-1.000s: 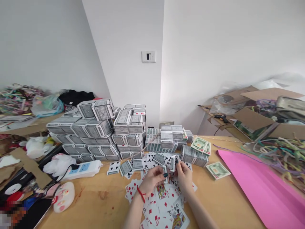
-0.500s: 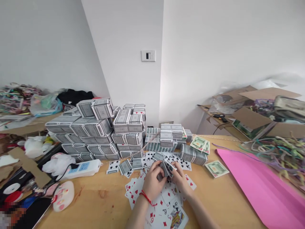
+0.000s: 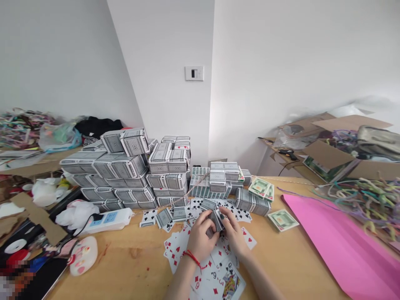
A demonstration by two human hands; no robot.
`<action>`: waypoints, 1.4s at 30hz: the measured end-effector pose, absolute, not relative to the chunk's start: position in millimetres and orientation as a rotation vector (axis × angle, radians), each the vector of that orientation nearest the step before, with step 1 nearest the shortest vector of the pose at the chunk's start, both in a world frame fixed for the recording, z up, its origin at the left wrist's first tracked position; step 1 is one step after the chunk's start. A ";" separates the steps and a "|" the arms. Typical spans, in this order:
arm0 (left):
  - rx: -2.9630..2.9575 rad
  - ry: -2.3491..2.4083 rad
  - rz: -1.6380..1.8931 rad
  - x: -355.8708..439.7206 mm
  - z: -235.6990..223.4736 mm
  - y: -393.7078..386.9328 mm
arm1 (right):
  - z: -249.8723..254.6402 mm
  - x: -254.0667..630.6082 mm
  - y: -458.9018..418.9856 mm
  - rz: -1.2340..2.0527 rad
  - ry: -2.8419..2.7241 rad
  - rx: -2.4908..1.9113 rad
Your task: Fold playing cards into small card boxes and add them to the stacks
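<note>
Folded playing cards (image 3: 215,220) with grey patterned backs are held together between my two hands, just above the table. My left hand (image 3: 201,236), with a red string at its wrist, grips them from the left. On the right side, the fingers of my right hand (image 3: 235,235) press against the same piece; its far edge is partly hidden. Loose face-up playing cards (image 3: 203,271) lie spread beneath my wrists. Beyond my fingertips are more face-up cards (image 3: 243,213) and several folded cards (image 3: 179,213).
Stacked blocks of folded cards (image 3: 128,168) stand at the back left, a smaller stack (image 3: 218,177) behind my hands. Green card packs (image 3: 283,220) and a pink sheet (image 3: 340,246) lie right. A power strip (image 3: 109,220) sits left; a cardboard box (image 3: 331,156) stands far right.
My hands held separate folded pieces apart a second ago. They have come together on one folded-card piece, and my right fingers have shifted over its top right side.
</note>
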State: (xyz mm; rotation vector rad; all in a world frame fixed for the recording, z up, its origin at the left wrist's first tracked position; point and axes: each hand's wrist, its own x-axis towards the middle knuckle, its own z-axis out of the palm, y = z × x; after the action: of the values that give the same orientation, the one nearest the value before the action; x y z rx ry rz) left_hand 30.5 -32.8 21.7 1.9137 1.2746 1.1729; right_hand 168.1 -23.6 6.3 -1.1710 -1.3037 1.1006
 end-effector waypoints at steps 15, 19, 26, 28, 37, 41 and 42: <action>1.926 1.273 1.161 33.4 18.5 -34.1 | -3.1 167.7 -23.0 0.892 -1.463 -1.148; 1.911 1.275 1.144 32.3 17.3 -32.9 | -0.8 167.5 -24.1 0.870 -1.473 -1.137; 1.953 1.281 1.145 31.5 15.5 -32.3 | -3.0 167.1 -22.2 0.849 -1.482 -1.150; 1.966 1.284 1.143 31.2 15.8 -32.4 | -3.2 167.1 -21.7 0.849 -1.476 -1.149; 1.996 1.267 1.124 30.3 18.2 -32.8 | -0.7 166.1 -21.6 0.864 -1.480 -1.126; 2.022 1.292 1.122 31.7 18.2 -33.2 | 2.5 164.8 -24.6 0.931 -1.538 -1.110; 2.026 1.304 1.120 32.1 18.1 -33.4 | 3.1 165.0 -25.6 0.962 -1.555 -1.098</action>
State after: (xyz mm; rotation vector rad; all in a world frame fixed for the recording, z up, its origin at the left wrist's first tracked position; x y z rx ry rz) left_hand 32.1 -33.4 18.1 2.0262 1.3038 1.1200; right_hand 165.0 -25.6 3.1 -1.0983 -1.5546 0.9623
